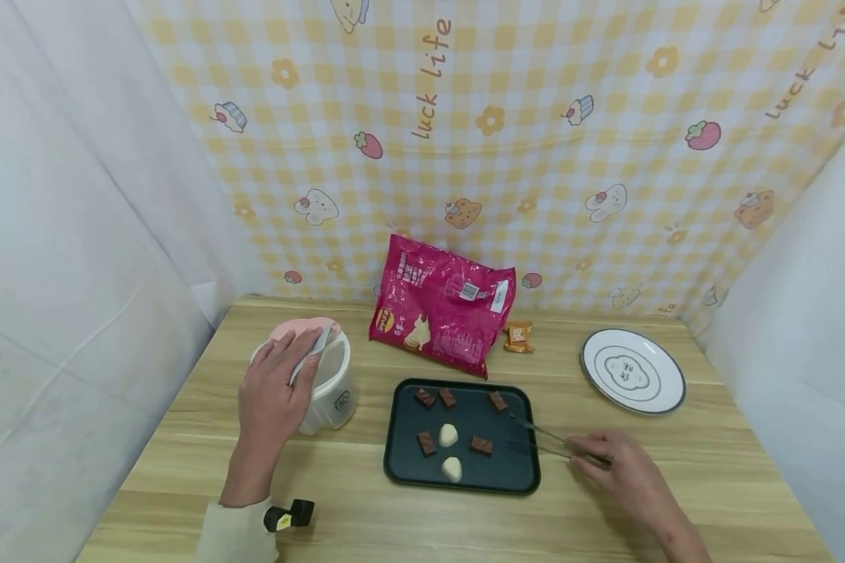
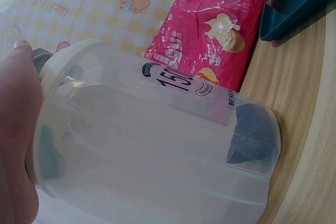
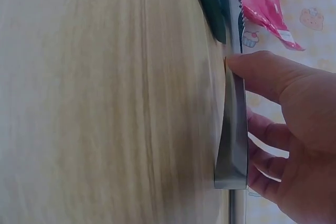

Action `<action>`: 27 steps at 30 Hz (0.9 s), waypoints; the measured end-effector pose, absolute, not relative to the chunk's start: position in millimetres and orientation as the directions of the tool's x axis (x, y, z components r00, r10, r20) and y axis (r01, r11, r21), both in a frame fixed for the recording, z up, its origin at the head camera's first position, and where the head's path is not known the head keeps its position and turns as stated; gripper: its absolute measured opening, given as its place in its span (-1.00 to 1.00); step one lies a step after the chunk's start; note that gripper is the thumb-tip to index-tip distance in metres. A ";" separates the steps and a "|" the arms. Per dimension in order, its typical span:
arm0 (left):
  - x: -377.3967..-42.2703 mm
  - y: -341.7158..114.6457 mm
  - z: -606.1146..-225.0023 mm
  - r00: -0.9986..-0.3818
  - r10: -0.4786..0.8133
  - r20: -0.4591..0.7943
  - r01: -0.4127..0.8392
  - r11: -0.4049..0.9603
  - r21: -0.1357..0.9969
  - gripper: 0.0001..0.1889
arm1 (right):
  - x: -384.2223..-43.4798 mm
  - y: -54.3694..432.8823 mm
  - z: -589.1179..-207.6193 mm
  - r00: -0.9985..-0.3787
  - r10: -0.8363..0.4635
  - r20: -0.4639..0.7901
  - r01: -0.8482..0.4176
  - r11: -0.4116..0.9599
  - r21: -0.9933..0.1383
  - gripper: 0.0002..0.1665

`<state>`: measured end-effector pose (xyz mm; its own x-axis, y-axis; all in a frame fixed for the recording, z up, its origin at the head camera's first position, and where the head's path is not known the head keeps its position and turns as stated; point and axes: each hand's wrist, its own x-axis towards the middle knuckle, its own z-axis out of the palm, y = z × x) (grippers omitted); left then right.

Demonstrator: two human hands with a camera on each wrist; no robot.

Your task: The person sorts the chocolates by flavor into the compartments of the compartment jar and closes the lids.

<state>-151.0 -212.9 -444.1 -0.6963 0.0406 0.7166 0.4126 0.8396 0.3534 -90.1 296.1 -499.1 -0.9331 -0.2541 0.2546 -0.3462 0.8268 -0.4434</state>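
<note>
At the left, a clear canister [image 1: 329,410] with a pink-topped lid [image 1: 299,327] stands upright. My left hand [image 1: 275,391] is over the lid, a raised flap [image 1: 307,356] between its thumb and fingers. A dark lump [image 2: 254,135] shows through the canister's base. My right hand [image 1: 623,469] holds metal tongs [image 3: 232,140], their arms spread and tips over the tray's right side. On the dark tray [image 1: 465,486] lie several brown chocolate pieces [image 1: 481,445] and two cream-white pieces [image 1: 452,469]. Nothing is visibly caught between the tong tips.
Behind the tray, a magenta snack bag [image 1: 440,305] leans against the checked cloth. An orange wrapped sweet [image 1: 518,337] lies to its right. A white plate [image 1: 605,391] with a dark rim stands at the back right. White curtains hang on both sides.
</note>
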 end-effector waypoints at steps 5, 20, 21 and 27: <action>-150.5 -212.5 -443.3 -0.699 0.039 0.714 0.412 0.838 0.358 -0.50 | -90.9 296.1 -500.4 -0.927 -0.269 0.262 -0.363 0.821 -0.441 -0.57; -150.2 -210.0 -442.4 -0.687 0.039 0.725 0.420 0.837 0.352 -0.47 | -94.2 295.4 -495.3 -0.928 -0.281 0.243 -0.365 0.817 -0.447 -0.46; -150.2 -210.0 -442.4 -0.689 0.039 0.724 0.419 0.836 0.354 -0.47 | -95.9 293.0 -493.3 -0.924 -0.286 0.253 -0.374 0.814 -0.445 -0.46; -149.8 -210.8 -442.8 -0.703 0.040 0.710 0.412 0.837 0.360 -0.48 | -117.7 262.8 -473.2 -0.882 -0.331 0.335 -0.461 0.751 -0.473 -0.53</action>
